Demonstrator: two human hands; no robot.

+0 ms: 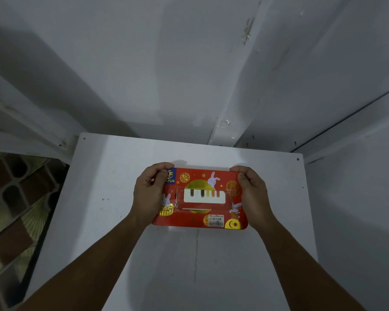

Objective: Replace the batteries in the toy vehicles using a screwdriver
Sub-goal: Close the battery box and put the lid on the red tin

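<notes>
Red blister pack (200, 198), rabbit prints, left hand (147, 191), right hand (252, 194) gripping ends

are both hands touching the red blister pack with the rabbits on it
Touching. The head view shows the left hand wrapped over the left edge of the red rabbit-printed blister pack, and the right hand pinching its right edge.

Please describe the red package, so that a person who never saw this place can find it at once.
Look at the white table standing in the corner of the white walls. Over its middle, the left hand and right hand hold the red package by its short ends. It is the only coloured thing there, with gold circles, white rabbits and a clear window.
</notes>
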